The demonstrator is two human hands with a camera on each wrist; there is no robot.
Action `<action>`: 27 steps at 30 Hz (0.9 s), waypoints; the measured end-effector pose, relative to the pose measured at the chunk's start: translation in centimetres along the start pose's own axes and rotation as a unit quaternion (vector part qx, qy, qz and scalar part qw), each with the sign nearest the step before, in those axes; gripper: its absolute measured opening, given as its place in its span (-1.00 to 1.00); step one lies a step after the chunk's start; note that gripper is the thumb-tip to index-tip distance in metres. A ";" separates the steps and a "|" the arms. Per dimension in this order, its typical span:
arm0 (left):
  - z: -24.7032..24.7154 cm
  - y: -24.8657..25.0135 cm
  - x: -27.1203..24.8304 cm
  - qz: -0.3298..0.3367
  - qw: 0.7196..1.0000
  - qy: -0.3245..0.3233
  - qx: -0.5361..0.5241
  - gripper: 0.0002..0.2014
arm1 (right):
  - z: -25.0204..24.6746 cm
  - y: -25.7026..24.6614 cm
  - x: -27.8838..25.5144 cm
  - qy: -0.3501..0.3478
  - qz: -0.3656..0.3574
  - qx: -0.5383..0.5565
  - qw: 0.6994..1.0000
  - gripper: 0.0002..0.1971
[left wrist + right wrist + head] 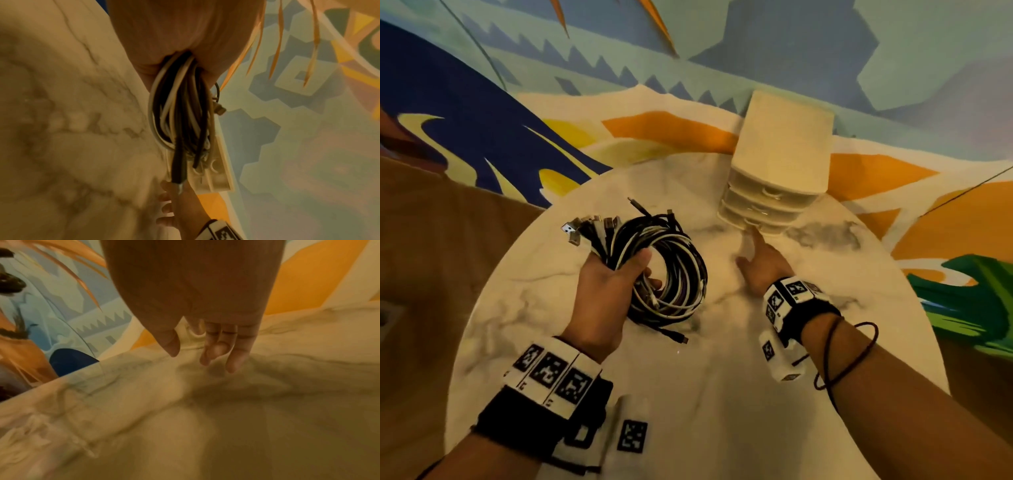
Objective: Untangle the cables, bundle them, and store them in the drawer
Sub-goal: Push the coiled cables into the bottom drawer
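Note:
A coil of black and white cables (671, 270) hangs from my left hand (616, 274), which grips it near the gathered plugs (589, 228). In the left wrist view the cable loops (180, 113) dangle below my palm. A small cream drawer unit (780, 161) with three drawers stands at the far side of the round marble table (688, 394). My right hand (760, 257) reaches toward the bottom drawer (763, 224), index finger stretched to its front. In the right wrist view its fingers (232, 350) hang loosely extended above the table, holding nothing.
A colourful patterned cloth (517, 113) covers the surface behind and around the table. One loose cable end (674, 337) trails on the marble below the coil. The drawer unit (213, 172) shows past the hanging loops, with my right hand (176, 206) beside it.

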State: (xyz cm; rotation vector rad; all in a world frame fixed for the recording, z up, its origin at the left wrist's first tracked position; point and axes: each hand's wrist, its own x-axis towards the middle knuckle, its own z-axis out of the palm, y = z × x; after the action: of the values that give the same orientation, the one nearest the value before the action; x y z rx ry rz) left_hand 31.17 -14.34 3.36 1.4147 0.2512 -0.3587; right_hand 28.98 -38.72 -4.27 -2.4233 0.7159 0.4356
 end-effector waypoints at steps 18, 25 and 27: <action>4.6 -1.3 4.3 -0.049 0.998 -0.032 0.011 -0.83 | 3.5 -0.1 -7.2 0.025 -0.064 -0.028 0.997 -0.43; 6.1 -1.2 4.4 -0.030 0.997 -0.069 0.034 -0.84 | 2.7 1.0 -9.3 0.093 -0.082 0.009 0.992 -0.53; 6.4 -1.7 4.3 -0.028 0.996 -0.077 0.048 -0.81 | 2.0 2.0 -8.0 0.119 -0.069 0.017 0.990 -0.51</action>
State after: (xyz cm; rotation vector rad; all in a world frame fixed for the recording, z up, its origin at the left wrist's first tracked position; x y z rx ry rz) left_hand 34.26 -21.25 1.11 1.4677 0.1488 -0.5288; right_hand 21.11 -35.80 -3.10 -2.4980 0.6420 0.0776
